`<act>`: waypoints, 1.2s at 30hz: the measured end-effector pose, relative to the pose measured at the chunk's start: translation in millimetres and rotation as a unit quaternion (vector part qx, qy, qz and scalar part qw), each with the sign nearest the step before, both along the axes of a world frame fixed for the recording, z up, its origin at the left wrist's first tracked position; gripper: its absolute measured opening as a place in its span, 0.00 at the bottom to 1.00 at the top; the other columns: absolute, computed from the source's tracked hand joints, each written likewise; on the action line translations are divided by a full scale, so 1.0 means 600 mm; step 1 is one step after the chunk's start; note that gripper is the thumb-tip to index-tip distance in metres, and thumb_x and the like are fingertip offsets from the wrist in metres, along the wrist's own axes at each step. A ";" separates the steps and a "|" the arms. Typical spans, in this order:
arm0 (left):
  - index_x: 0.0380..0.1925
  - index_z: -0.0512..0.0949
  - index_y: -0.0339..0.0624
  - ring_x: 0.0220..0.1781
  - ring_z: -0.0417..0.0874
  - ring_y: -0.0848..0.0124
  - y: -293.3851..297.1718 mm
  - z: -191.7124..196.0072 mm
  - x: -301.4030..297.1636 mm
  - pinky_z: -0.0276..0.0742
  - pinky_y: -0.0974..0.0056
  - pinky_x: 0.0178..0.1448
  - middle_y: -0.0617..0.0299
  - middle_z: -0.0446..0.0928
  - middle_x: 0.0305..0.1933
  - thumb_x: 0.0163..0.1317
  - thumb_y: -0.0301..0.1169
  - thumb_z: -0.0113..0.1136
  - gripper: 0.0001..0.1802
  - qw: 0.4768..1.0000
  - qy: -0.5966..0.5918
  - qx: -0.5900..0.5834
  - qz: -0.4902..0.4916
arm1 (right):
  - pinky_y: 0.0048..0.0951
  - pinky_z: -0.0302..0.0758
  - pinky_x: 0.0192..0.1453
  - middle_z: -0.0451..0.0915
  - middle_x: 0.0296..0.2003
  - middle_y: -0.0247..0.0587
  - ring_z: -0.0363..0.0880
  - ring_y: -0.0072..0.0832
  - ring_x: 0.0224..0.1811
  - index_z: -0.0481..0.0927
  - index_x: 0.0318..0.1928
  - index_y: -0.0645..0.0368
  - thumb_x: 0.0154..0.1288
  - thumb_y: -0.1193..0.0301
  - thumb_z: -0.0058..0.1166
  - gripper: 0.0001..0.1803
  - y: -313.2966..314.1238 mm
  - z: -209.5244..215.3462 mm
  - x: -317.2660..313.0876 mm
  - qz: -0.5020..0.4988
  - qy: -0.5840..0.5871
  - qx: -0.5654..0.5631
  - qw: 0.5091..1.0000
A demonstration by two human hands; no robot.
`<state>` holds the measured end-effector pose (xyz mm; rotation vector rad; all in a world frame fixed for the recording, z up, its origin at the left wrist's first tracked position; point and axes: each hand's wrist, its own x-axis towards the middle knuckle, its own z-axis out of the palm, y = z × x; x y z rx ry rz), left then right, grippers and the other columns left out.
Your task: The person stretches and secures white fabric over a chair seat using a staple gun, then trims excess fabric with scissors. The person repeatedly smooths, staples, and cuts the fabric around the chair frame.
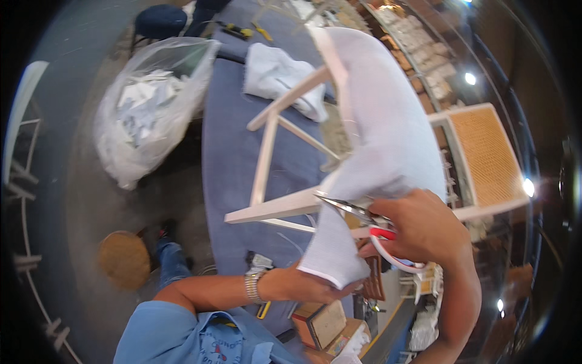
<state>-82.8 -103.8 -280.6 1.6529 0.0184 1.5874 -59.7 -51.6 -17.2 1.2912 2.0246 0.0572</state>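
A white wooden chair (262,161) lies tipped on a blue-covered table, its legs toward the left. Pale lilac fabric (388,115) covers its broad upholstered part. My right hand (427,227) grips a pair of scissors (347,207) with red and white handles. The blades lie at the fabric's edge, close to the chair frame. A loose fabric flap (330,252) hangs below them, and my left hand (318,285) is closed on its lower end. The fabric partly hides the left fingers.
At the left stands a clear plastic bag (109,130) of fabric scraps. A folded pale cloth (273,67) and yellow-black tools (235,30) are on the table (227,133). A round stool (124,261), a wooden box (321,324) and a cane-panelled chair (488,155) surround the work.
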 end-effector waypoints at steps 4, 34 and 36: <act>0.50 0.80 0.39 0.53 0.83 0.52 -0.012 -0.084 -0.014 0.79 0.54 0.58 0.51 0.82 0.49 0.50 0.36 0.74 0.27 0.995 0.012 0.013 -0.094 | 0.44 0.79 0.38 0.85 0.30 0.46 0.85 0.47 0.34 0.85 0.45 0.53 0.52 0.49 0.72 0.26 -0.047 -0.086 0.087 0.033 0.149 -0.057 0.987; 0.62 0.72 0.23 0.61 0.80 0.47 0.666 -0.510 -0.687 0.75 0.54 0.65 0.34 0.75 0.62 0.66 0.44 0.65 0.35 0.741 0.418 -0.323 0.415 | 0.33 0.72 0.62 0.77 0.55 0.44 0.77 0.33 0.54 0.71 0.62 0.68 0.48 0.79 0.67 0.37 0.009 -0.546 0.022 -0.418 0.561 0.605 0.381; 0.60 0.76 0.30 0.51 0.83 0.57 0.682 -0.486 -0.626 0.77 0.56 0.59 0.41 0.79 0.57 0.67 0.40 0.64 0.28 0.761 0.430 -0.294 0.386 | 0.32 0.72 0.62 0.79 0.55 0.48 0.78 0.34 0.56 0.69 0.63 0.69 0.48 0.75 0.74 0.41 0.085 -0.532 -0.006 -0.326 0.566 0.691 0.310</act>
